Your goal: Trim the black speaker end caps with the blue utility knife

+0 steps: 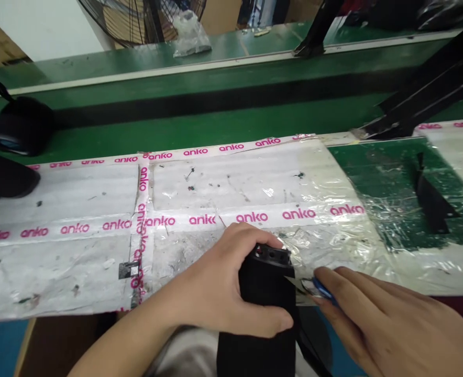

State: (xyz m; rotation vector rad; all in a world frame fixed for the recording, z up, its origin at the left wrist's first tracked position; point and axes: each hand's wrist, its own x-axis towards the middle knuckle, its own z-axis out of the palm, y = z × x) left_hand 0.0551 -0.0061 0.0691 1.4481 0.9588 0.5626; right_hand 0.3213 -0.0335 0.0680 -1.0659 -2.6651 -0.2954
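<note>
My left hand is wrapped around a black fabric piece with a row of small holes at its top end, holding it at the near edge of the worktable. My right hand comes in from the right, fingers pinched on a small tool with a blue handle and a metal tip. The tip touches the right side of the black piece. The lower part of the black piece runs down out of view toward my lap.
The worktable is covered in white sheet and clear plastic taped with pink "anko" tape. A black strap piece lies on a green mat at right. Dark items sit at far left. A green conveyor runs behind.
</note>
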